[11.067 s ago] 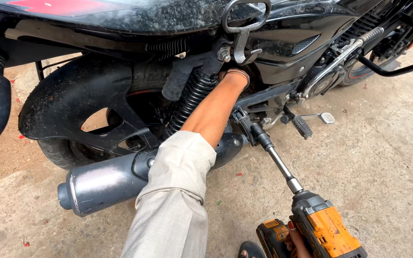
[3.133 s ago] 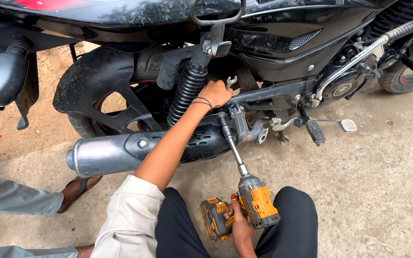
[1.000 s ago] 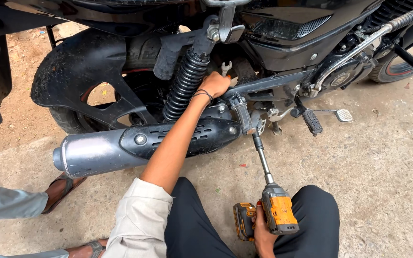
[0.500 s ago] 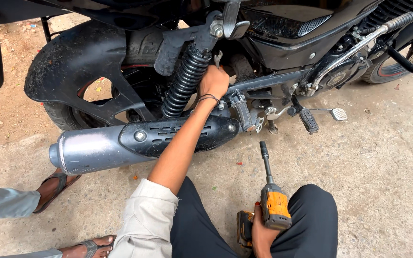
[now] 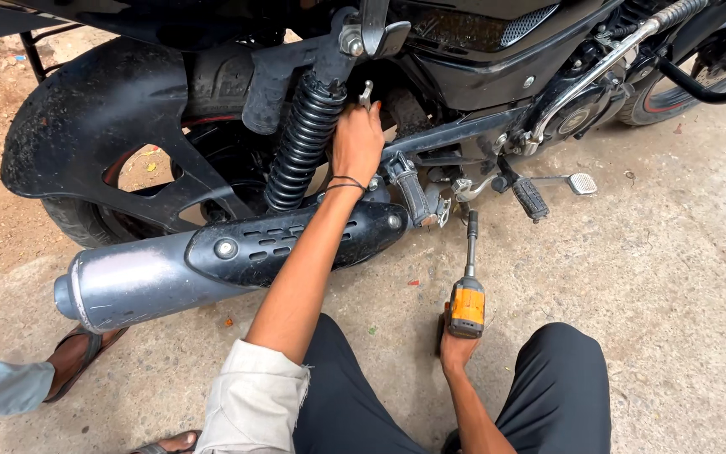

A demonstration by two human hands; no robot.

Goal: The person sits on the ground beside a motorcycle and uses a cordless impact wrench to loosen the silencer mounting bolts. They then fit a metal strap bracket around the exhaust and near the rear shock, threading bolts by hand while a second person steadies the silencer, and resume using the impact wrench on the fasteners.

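Scene: view down at a black motorcycle [image 5: 481, 59] parked on a concrete floor [image 5: 674, 277], seen from its rear side.
Left hand: the left hand [image 5: 357, 143] reaches up beside the coiled shock absorber [image 5: 302, 143], fingers closed around a small metal spanner [image 5: 365, 92] whose tip shows above the knuckles.
Right hand: the right hand [image 5: 457, 349] grips the handle of an orange and black power driver [image 5: 467, 304], held upright between the knees.
Driver: its long socket extension [image 5: 470, 244] points up toward the footrest bracket [image 5: 413, 189] but stays just below it, not touching.
Exhaust: the grey silencer [image 5: 170, 273] lies under the left forearm.
Bystander: a sandalled foot [image 5: 77, 357] at lower left.
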